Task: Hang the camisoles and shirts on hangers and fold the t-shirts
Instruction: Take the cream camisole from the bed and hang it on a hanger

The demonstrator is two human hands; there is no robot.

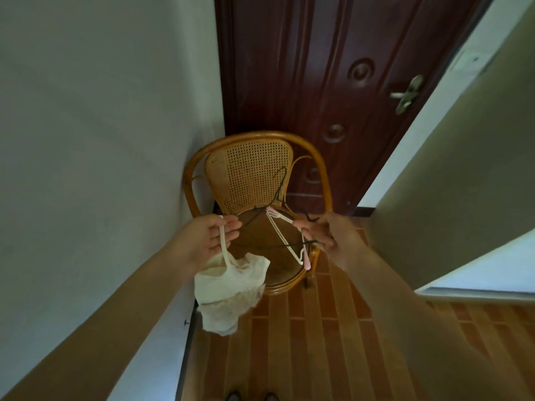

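Note:
My left hand (212, 237) holds up a cream camisole (228, 287) by its thin strap, and the crumpled body of the garment hangs below my wrist. My right hand (330, 237) grips a bundle of hangers over the seat of a rattan chair (252, 172). A pink-and-white hanger (285, 234) points down and left from my fingers. A dark thin hanger (278, 186) reaches up in front of the chair's cane back, and another dark wire runs across toward my left hand. The two hands are level, about a chair's width apart.
The chair stands in a corner against a dark red wooden door (333, 82) with a metal lever handle (406, 94). A grey wall (101, 111) runs along the left, another wall along the right. The floor is orange-brown tile (318, 342). My shoe tips (252, 396) show at the bottom edge.

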